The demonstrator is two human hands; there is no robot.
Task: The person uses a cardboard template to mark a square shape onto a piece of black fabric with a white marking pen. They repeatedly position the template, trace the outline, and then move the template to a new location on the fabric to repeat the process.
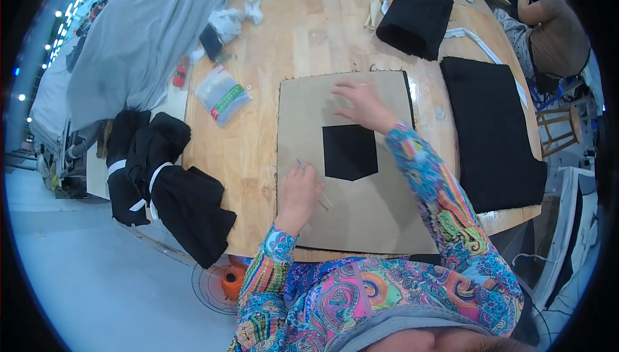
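A beige sheet (393,204) lies flat before me, dark cloth showing along its edges. In its middle is a black pocket-shaped patch (350,152), pointed toward me; I cannot tell whether it is a piece on top or a cut-out showing black beneath. My left hand (299,192) rests at the sheet's left side, fingers closed round a thin pen-like stick (324,201), which pokes out at both ends. Above the patch, near the sheet's far edge, my right hand (362,102) is spread with fingers apart and holds nothing.
Folded black cloth (490,133) lies right on the wooden table (251,139), a black roll (416,17) beyond it. Tied black bundles (174,178) hang at the left edge, near a clear packet (222,96). An orange fan (231,281) stands below; another person (560,36) sits far right.
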